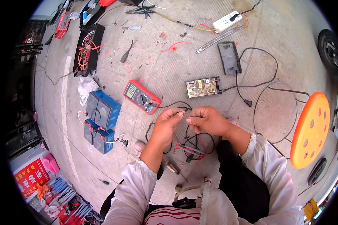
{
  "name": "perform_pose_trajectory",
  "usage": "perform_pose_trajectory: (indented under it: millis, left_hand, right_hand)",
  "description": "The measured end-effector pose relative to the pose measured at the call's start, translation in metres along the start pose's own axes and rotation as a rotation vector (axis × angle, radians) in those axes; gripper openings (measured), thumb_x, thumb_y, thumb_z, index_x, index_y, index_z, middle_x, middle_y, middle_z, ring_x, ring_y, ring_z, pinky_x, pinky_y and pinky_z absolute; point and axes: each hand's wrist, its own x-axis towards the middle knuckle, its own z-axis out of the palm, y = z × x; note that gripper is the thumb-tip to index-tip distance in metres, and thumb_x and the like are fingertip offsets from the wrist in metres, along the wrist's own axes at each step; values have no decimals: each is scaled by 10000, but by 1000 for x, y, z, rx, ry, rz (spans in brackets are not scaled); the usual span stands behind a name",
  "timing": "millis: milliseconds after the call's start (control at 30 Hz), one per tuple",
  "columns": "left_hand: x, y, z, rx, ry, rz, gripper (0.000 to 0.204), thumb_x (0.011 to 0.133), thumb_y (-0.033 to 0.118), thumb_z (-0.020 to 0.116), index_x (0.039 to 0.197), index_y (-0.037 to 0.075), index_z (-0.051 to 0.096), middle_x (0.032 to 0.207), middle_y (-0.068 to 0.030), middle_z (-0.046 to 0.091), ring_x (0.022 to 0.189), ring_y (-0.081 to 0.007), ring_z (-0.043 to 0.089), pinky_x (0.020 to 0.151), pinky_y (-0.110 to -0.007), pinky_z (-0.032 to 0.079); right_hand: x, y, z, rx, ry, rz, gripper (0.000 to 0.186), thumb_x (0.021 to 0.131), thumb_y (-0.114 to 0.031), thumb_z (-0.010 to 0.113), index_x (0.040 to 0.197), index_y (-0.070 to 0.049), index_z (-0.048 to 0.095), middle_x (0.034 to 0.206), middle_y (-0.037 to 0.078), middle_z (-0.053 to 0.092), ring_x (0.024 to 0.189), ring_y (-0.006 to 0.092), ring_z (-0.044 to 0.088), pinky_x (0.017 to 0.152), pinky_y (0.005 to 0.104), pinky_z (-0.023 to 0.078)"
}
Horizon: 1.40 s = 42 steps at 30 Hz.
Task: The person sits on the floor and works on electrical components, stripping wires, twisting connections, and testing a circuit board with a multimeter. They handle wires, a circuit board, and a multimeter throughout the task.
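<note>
My left hand (168,122) and my right hand (208,120) are close together at the middle, thumbs and fingertips pinched towards each other. A thin black lead (176,103) runs up to the fingertips; what the fingers pinch is too small to make out. Just beyond my left hand lies a red multimeter (142,98) with its display lit. Past my right hand sits an opened charger (203,87), its circuit board showing, wired to a black power cord (260,85). Below the hands a tangle of black and red leads (193,144) rests on the floor.
Blue batteries (104,108) stand at left, with a black box of wires (88,50) farther off. A black casing cover (230,58) and a white power strip (227,21) lie at far right. An orange round stool seat (310,130) is at right; a screwdriver (175,170) lies near my feet.
</note>
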Motion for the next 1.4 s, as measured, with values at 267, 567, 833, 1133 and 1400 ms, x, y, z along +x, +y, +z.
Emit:
perform_pose_trajectory:
  millis: [267, 567, 833, 1133, 1400]
  left_hand:
    - [5, 30, -19, 503, -285, -133, 162, 918, 145, 685, 1042, 41, 689, 897, 30, 671, 715, -28, 520, 621, -204, 390]
    - [16, 21, -37, 650, -400, -94, 155, 926, 111, 667, 1042, 10, 688, 892, 32, 649, 822, -54, 562, 748, -226, 456]
    - [31, 15, -35, 715, -454, -34, 162, 933, 134, 656, 1043, 19, 687, 917, 15, 657, 844, -57, 560, 760, -238, 466]
    - [65, 10, -49, 365, -161, 51, 177, 954, 167, 609, 1012, 16, 682, 997, -42, 705, 885, -86, 603, 795, -246, 472]
    - [74, 18, -51, -16, -16, -27, 76, 947, 121, 599, 932, 63, 645, 1044, -122, 721, 538, -16, 380, 457, -203, 260]
  right_hand:
    - [8, -24, 1, -598, 124, -682, 128, 888, -135, 658, 982, -50, 665, 877, 117, 638, 866, 348, 620, 760, 422, 501]
    - [18, -9, -3, -712, 5, -392, 149, 884, -165, 673, 943, -30, 653, 846, 143, 649, 800, 361, 637, 709, 420, 510]
    - [35, -2, -24, -154, -152, 271, 286, 983, -278, 615, 889, -16, 678, 682, 29, 607, 549, 95, 569, 480, 264, 480]
    - [89, -14, -61, -816, 349, -388, 180, 909, -96, 630, 1068, -18, 664, 799, 130, 624, 780, 268, 629, 733, 393, 497]
    - [140, -19, -48, -1361, 136, -324, 336, 862, -43, 601, 1192, -98, 625, 1039, 159, 586, 986, 375, 600, 828, 447, 504]
